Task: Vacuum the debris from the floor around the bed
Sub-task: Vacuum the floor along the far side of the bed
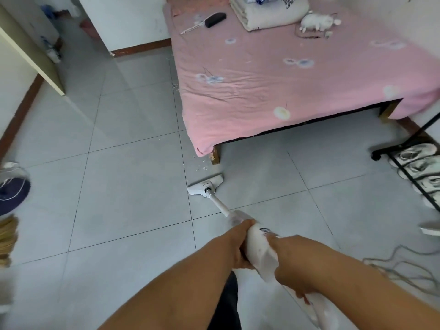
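A white stick vacuum (259, 248) runs from my hands down to its flat floor head (205, 185), which rests on the grey tiles just short of the bed's near corner leg (216, 156). My left hand (238, 244) grips the vacuum body from the left. My right hand (289, 270) grips it further back, near the handle. Small white crumbs of debris (202, 166) lie on the floor between the head and the bed leg. More debris (175, 86) lies along the bed's left side. The bed (273, 86) has a pink sheet.
A shoe rack (419, 167) with pale sneakers stands at the right. A loose cord (400, 267) lies on the floor at the lower right. A dark round object (13, 194) and a broom's bristles (8, 234) sit at the left edge. A door (31, 51) stands open at the upper left.
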`<state>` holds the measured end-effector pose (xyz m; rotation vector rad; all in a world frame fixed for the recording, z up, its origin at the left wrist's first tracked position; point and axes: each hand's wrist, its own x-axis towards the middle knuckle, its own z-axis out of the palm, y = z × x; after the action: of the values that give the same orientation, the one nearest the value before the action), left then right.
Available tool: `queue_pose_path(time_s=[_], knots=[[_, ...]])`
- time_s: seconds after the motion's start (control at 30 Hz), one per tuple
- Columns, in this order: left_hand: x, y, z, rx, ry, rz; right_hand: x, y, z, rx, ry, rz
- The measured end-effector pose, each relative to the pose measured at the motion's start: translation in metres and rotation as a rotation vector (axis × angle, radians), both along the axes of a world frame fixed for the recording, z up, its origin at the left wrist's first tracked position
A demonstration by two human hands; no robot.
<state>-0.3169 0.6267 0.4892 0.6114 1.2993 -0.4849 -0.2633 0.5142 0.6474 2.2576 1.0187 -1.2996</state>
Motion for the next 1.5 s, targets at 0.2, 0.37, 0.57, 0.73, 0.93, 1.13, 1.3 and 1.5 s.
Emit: queue_pose_path(time_s=[0.2,0.37,0.57,0.73,0.93,1.13,1.3,1.5], knots=[[-0.031,0.044,0.004,-0.022,0.014,-0.02,-0.034,0.041,0.01,0.048,0.022,-0.061],[-0.045,0.124,-0.001,-0.035,-0.015,-0.058,-0.057,0.117,-0.004,0.043,0.01,-0.117],[-0.055,0.238,-0.009,-0.036,0.031,-0.16,-0.077,0.219,-0.015,0.087,0.047,-0.235],[-0.048,0.301,-0.01,-0.001,0.042,-0.244,-0.08,0.278,-0.013,0.14,0.034,-0.291],[-0.055,0.329,-0.017,-0.015,0.022,-0.269,-0.091,0.306,-0.014,0.108,0.05,-0.342],[-0.085,0.326,-0.014,-0.023,0.02,-0.331,-0.131,0.304,-0.011,0.103,0.031,-0.398],[-0.129,0.323,-0.006,-0.022,0.042,-0.42,-0.184,0.296,-0.009,0.159,0.033,-0.482],[-0.158,0.335,0.001,0.01,0.068,-0.501,-0.222,0.306,-0.011,0.177,0.046,-0.571]])
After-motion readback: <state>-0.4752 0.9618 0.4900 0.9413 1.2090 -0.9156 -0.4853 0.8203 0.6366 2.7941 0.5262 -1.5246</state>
